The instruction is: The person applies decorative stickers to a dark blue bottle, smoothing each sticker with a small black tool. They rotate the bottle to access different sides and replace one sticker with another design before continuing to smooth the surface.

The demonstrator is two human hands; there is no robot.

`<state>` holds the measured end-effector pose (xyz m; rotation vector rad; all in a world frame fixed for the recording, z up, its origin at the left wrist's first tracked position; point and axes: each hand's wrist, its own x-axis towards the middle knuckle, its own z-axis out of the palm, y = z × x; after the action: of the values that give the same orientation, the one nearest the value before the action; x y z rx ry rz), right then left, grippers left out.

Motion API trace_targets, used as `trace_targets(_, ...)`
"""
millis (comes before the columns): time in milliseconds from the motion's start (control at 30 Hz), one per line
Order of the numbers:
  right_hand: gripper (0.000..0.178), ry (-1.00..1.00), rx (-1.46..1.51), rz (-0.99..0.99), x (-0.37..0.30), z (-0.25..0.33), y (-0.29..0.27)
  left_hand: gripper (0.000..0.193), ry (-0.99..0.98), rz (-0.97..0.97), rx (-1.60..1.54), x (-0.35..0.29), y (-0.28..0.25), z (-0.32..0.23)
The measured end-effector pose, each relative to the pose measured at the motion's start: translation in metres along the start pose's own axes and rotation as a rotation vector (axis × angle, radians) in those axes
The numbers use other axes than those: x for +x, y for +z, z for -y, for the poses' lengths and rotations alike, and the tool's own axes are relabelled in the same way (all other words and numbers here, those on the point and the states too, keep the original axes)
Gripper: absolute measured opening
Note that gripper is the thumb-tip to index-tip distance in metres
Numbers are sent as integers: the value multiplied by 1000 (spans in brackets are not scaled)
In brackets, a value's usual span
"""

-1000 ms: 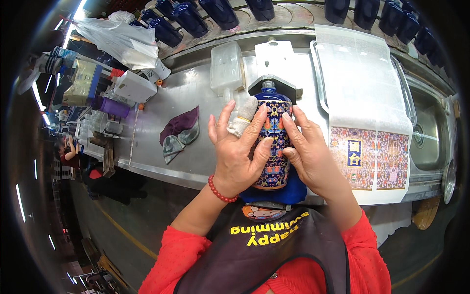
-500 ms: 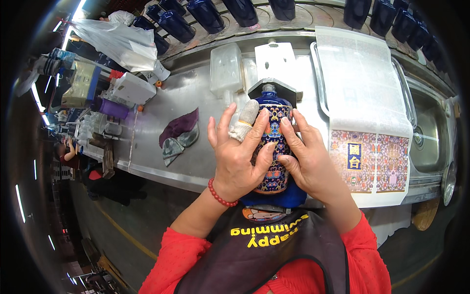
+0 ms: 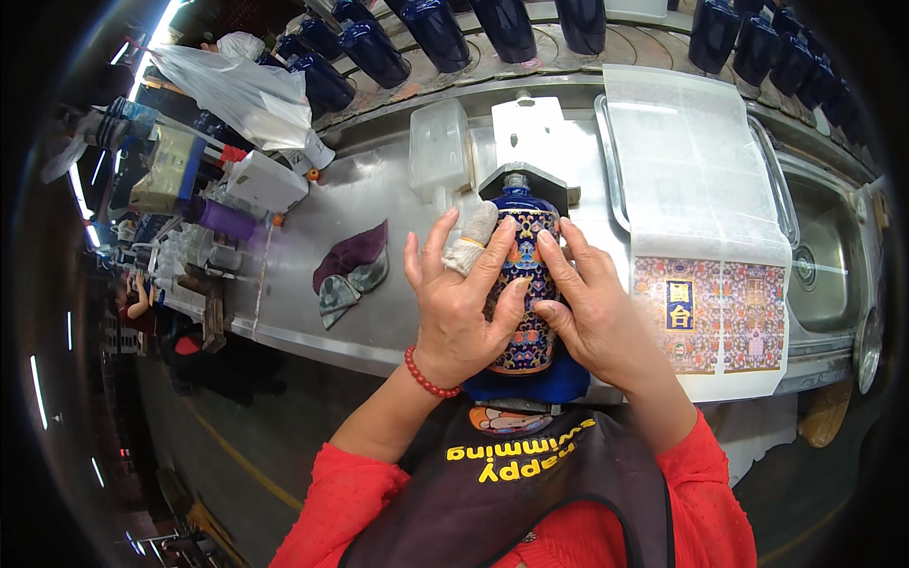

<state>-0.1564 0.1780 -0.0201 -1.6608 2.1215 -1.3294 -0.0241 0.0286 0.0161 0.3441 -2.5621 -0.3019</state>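
Observation:
A dark blue bottle point(image 3: 528, 201) lies on its back at the middle of the bench, its neck pointing away from me against a dark angled holder point(image 3: 559, 182). Around its body sits a colourful floral decal point(image 3: 530, 241). My left hand point(image 3: 462, 308) rests on the left side of the bottle, fingers spread, thumb and index on the decal. A greyish cover, tied on with a band, wraps its middle finger. From the right side, my right hand point(image 3: 592, 308) touches the decal with outstretched fingers. Blue material point(image 3: 530, 383) shows under the near end of the bottle.
Decal sheets point(image 3: 705, 312) and a translucent backing sheet point(image 3: 682, 161) lie over a metal tray point(image 3: 608, 175) at right, beside a sink point(image 3: 824, 284). A clear plastic container point(image 3: 438, 142) and a folded cloth point(image 3: 350, 265) are at left. Blue bottles point(image 3: 502, 28) stand along the back.
The whole view has shifted slightly, so the bench background sits a little lower. My right fingers have slid slightly on the decal; the left hand stays almost the same.

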Motion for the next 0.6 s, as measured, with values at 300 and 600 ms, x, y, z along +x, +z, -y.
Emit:
trace_targets(300,63,-81,-23,-46,1,-7,1,54,36,-38,-31,0,-2,-1)
trace_targets(600,20,-99,123,113,48,-16,-54,43,335,-15,145,-20,-11,2)
